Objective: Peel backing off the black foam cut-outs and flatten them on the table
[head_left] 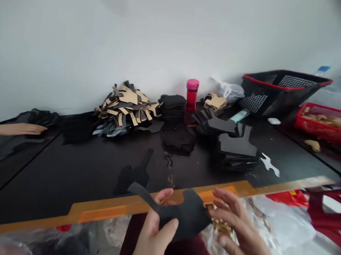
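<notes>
My left hand (153,235) grips a dark grey cut-out piece (190,216) between thumb and fingers, in front of the table's edge. A narrow strip of the piece sticks out to the left. My right hand (236,224) is at the piece's right side, fingers spread and curved; whether a fingertip touches its corner I cannot tell. Just beyond my left hand, a similar black piece (133,175) lies flat on the table. Stacked grey-black pieces (238,142) stand further right, beside a small white shape (270,164).
Against the wall sit a heap of tan and black pieces (128,106), a black stack (172,106) and a red bottle (192,96). A black basket (275,95) and red tray (310,125) stand right. Another person's hand (24,129) rests at far left. Orange tape (103,213) lines the edge.
</notes>
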A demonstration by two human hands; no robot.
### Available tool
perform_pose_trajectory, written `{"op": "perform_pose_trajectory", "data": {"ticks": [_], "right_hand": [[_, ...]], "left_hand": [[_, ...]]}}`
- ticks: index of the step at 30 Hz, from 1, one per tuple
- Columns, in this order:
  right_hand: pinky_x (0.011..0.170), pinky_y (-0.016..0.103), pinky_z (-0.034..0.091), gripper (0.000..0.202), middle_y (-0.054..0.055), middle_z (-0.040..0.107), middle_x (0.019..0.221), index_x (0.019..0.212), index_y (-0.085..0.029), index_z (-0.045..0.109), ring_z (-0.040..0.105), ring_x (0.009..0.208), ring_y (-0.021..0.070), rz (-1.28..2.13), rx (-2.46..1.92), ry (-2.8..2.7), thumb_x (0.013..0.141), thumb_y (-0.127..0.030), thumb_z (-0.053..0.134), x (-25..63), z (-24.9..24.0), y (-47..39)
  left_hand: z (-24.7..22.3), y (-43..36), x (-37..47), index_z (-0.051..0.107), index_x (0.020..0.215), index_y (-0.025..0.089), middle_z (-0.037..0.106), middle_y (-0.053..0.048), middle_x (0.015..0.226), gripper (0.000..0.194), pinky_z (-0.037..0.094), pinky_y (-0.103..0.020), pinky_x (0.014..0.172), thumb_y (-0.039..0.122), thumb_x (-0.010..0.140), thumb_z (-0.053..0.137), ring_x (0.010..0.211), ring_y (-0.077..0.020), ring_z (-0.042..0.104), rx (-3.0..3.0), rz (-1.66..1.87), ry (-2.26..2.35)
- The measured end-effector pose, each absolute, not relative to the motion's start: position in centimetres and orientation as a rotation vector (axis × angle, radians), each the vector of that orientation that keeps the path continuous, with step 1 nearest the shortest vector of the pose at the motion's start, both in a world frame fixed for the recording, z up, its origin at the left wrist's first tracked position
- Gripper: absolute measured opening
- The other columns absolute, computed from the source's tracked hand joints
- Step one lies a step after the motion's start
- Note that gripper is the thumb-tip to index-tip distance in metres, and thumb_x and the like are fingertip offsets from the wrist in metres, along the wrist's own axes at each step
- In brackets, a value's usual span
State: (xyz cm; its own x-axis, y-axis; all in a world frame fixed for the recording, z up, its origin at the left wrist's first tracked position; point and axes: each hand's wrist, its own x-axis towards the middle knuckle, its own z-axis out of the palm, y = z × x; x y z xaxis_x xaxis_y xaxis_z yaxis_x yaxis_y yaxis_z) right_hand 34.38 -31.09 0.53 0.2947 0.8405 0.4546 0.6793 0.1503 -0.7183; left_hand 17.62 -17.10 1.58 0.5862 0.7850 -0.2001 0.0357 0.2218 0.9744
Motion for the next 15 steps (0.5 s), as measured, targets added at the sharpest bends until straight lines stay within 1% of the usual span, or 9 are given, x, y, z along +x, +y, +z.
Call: {"op": "perform_pose_trajectory", "data": {"ticks": [1,3,5,6,10,11,12,13,15], "right_hand": [[0.086,0.032,0.053,0.036,0.012,0.045,0.129,0.119,-0.029,0.052,0.054,0.112,0.0248,0.285,-1.538,-1.334,0.084,-0.027,0.058,34.5,0.2,-30.6],[0.072,0.022,0.056,0.029,0.006,0.06,0.103,0.114,-0.031,0.05,0.064,0.088,0.0156,0.389,-1.493,-1.205,0.086,-0.021,0.054,34.4,0.1,-29.5],[0.059,0.015,0.053,0.018,0.0,0.061,0.08,0.102,-0.029,0.052,0.063,0.068,0.0105,0.348,-1.492,-1.124,0.086,-0.019,0.053,34.3,0.5,-28.5],[0.057,0.014,0.053,0.015,0.0,0.061,0.076,0.098,-0.028,0.052,0.062,0.066,0.0103,0.286,-1.505,-1.092,0.086,-0.019,0.053,34.3,0.6,-28.1],[0.06,0.016,0.054,0.023,0.004,0.063,0.082,0.104,-0.024,0.051,0.065,0.07,0.0134,-0.001,-1.579,-0.994,0.082,-0.019,0.056,35.3,0.7,-28.0],[0.062,0.017,0.054,0.026,0.004,0.063,0.084,0.105,-0.023,0.051,0.065,0.071,0.014,-0.057,-1.605,-0.977,0.081,-0.019,0.057,35.8,0.5,-28.3],[0.063,0.017,0.055,0.027,0.005,0.064,0.086,0.105,-0.023,0.052,0.065,0.072,0.0144,-0.096,-1.624,-0.973,0.08,-0.019,0.058,36.2,0.2,-28.6],[0.064,0.018,0.055,0.027,0.005,0.063,0.087,0.105,-0.023,0.052,0.065,0.072,0.0149,-0.121,-1.635,-0.974,0.079,-0.019,0.059,36.6,-0.1,-29.0],[0.065,0.018,0.055,0.026,0.005,0.063,0.088,0.103,-0.023,0.053,0.065,0.073,0.0153,-0.156,-1.62,-1.009,0.078,-0.019,0.059,37.3,-0.8,-29.7]], "left_hand": [[1.7,-16.7,17.4,0.046,0.126,0.024,0.058,-0.011,0.114,0.055,0.047,-0.038,0.09,0.025,0.073,0.061,0.105,-0.0241,0.057,1.237,0.542,0.789],[2.4,-16.0,17.3,0.044,0.127,0.024,0.058,-0.011,0.111,0.057,0.046,-0.037,0.09,0.023,0.072,0.06,0.102,-0.0227,0.058,1.233,0.437,0.72],[3.4,-15.3,17.7,0.043,0.127,0.023,0.059,-0.011,0.107,0.056,0.046,-0.037,0.088,0.022,0.073,0.06,0.096,-0.0214,0.06,1.263,0.397,0.643],[3.9,-14.7,18.1,0.043,0.127,0.023,0.058,-0.011,0.107,0.055,0.046,-0.037,0.089,0.022,0.074,0.059,0.096,-0.021,0.059,1.27,0.391,0.588],[4.4,-9.6,20.7,0.046,0.121,0.019,0.054,-0.014,0.115,0.044,0.044,-0.038,0.091,0.027,0.079,0.054,0.103,-0.0212,0.056,1.463,0.439,0.434],[4.1,-7.8,21.5,0.048,0.119,0.018,0.053,-0.014,0.115,0.04,0.045,-0.039,0.09,0.029,0.081,0.051,0.103,-0.0217,0.055,1.595,0.492,0.473],[3.7,-6.1,22.1,0.048,0.119,0.018,0.051,-0.014,0.119,0.039,0.043,-0.04,0.094,0.029,0.082,0.048,0.11,-0.0224,0.051,1.771,0.614,0.525],[3.1,-4.5,22.6,0.048,0.12,0.017,0.047,-0.015,0.126,0.042,0.038,-0.043,0.098,0.028,0.079,0.051,0.118,-0.0251,0.044,2.022,0.697,0.585],[1.5,-2.2,22.6,0.049,0.123,0.014,0.042,-0.017,0.131,0.054,0.029,-0.053,0.103,0.03,0.072,0.059,0.126,-0.0339,0.034,2.449,0.687,0.737]]}}
